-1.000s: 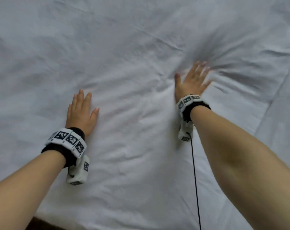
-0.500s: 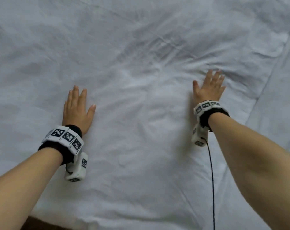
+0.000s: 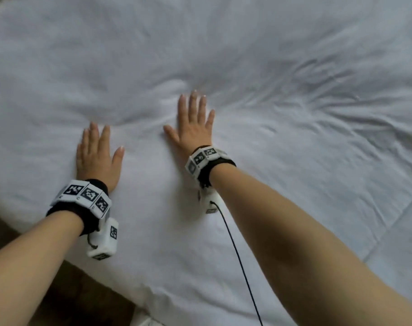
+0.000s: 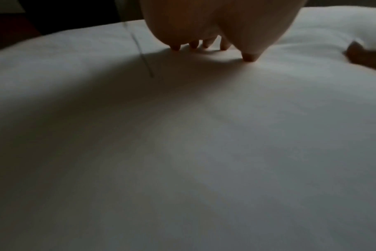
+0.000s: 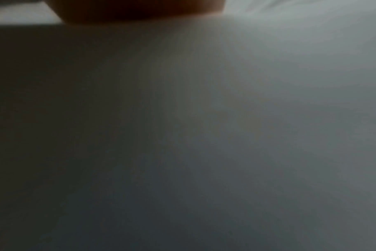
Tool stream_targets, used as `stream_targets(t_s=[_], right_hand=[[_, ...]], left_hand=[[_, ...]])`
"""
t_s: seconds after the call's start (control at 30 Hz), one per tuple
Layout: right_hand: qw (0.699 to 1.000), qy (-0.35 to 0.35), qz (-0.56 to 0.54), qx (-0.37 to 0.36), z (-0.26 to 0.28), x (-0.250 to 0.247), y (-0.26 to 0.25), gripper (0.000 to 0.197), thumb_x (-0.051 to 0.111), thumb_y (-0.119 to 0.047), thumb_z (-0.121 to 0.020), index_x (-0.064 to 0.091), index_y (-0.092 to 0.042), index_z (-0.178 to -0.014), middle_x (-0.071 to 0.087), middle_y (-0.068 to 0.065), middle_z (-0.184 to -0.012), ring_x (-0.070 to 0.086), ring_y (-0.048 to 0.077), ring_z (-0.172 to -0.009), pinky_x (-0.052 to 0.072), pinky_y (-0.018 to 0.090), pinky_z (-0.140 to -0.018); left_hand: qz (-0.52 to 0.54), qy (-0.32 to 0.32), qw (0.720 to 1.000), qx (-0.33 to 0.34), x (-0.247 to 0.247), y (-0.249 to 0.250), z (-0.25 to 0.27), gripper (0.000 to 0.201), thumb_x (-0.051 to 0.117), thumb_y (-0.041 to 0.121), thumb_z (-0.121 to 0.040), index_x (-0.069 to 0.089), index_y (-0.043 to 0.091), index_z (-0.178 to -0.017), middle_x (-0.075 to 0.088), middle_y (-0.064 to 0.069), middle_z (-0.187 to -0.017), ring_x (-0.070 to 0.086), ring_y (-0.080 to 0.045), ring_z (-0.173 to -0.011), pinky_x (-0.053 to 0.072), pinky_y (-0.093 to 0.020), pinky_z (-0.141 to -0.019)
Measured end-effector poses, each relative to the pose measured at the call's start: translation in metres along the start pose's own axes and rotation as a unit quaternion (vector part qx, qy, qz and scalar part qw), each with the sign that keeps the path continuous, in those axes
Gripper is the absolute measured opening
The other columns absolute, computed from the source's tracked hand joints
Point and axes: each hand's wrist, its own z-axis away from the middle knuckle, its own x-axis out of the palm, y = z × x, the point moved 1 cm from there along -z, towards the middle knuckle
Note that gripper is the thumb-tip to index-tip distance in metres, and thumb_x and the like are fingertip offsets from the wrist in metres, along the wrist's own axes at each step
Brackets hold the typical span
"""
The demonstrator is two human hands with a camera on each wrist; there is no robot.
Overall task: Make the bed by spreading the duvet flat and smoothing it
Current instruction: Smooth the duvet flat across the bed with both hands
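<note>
White duvet (image 3: 282, 161) is spread over the bed, under both palms. Left hand (image 3: 96, 154) is laid flat on it, fingers (image 3: 93, 137) straight and slightly apart, thumb out to the side. Right hand (image 3: 193, 124) is pressed flat just beside it, further fwd, fingers (image 3: 193, 104) straight and spread. Creases are fanned out ahead of and to the right of the right fingers. Wrist views: dark, blurred; left fingertips (image 4: 248, 56) seen touching fabric.

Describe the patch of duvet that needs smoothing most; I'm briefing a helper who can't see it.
On the white duvet, look beyond and right of the flat right hand. There a fan of creases radiates outward, unlike the smoother cloth near the left hand.
</note>
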Motion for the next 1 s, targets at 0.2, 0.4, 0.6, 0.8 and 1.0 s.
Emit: stream_targets(t_s=[0.2, 0.4, 0.6, 0.8, 1.0], right_hand=[[0.999, 0.051, 0.009, -0.011, 0.014, -0.009, -0.012, 0.067, 0.031, -0.05, -0.096, 0.003, -0.024, -0.151, -0.007, 0.002, -0.159, -0.009, 0.023, -0.147, -0.004, 0.043, -0.118], [0.935, 0.152, -0.011, 0.32, 0.034, -0.037, 0.116, 0.071, 0.03, -0.047, -0.097, -0.002, -0.014, -0.151, -0.01, 0.012, -0.158, -0.008, 0.031, -0.147, 0.0, 0.048, -0.118], [0.981, 0.08, 0.04, 0.173, 0.037, 0.024, 0.038, 0.076, 0.029, -0.05, -0.095, -0.005, -0.011, -0.15, -0.011, 0.01, -0.159, -0.011, 0.029, -0.146, -0.006, 0.051, -0.118], [0.98, -0.091, 0.104, -0.143, 0.097, 0.1, -0.11, 0.075, 0.032, -0.053, -0.094, -0.002, -0.018, -0.151, -0.01, 0.004, -0.159, -0.013, 0.024, -0.147, -0.007, 0.048, -0.118], [0.999, 0.021, 0.039, 0.016, 0.098, 0.067, -0.053, 0.07, 0.028, -0.051, -0.094, 0.003, -0.018, -0.151, -0.007, 0.006, -0.159, -0.007, 0.024, -0.148, -0.005, 0.041, -0.118]], left_hand=[[0.008, 0.021, 1.0, -0.005, -0.01, -0.035, 0.009, 0.06, 0.042, 0.028, -0.096, 0.018, 0.012, -0.149, 0.002, -0.012, -0.159, 0.001, -0.028, -0.147, 0.003, -0.041, -0.119], [0.025, 0.017, 0.991, 0.131, 0.017, 0.001, 0.023, 0.062, 0.043, 0.031, -0.095, 0.015, 0.021, -0.149, 0.0, -0.007, -0.159, 0.0, -0.025, -0.148, 0.001, -0.038, -0.118], [-0.023, 0.011, 0.992, 0.122, 0.046, -0.044, 0.042, 0.061, 0.034, 0.043, -0.096, 0.007, 0.032, -0.149, -0.003, 0.002, -0.159, -0.003, -0.022, -0.148, -0.005, -0.041, -0.117], [-0.025, 0.038, 0.998, -0.044, 0.021, -0.142, 0.059, 0.063, 0.038, 0.037, -0.096, 0.01, 0.021, -0.15, -0.003, -0.007, -0.159, -0.003, -0.031, -0.147, 0.0, -0.05, -0.117], [0.018, 0.05, 0.999, -0.012, 0.004, -0.115, 0.06, 0.064, 0.038, 0.033, -0.097, 0.007, 0.017, -0.15, -0.005, -0.012, -0.159, -0.006, -0.03, -0.147, -0.002, -0.046, -0.117]])
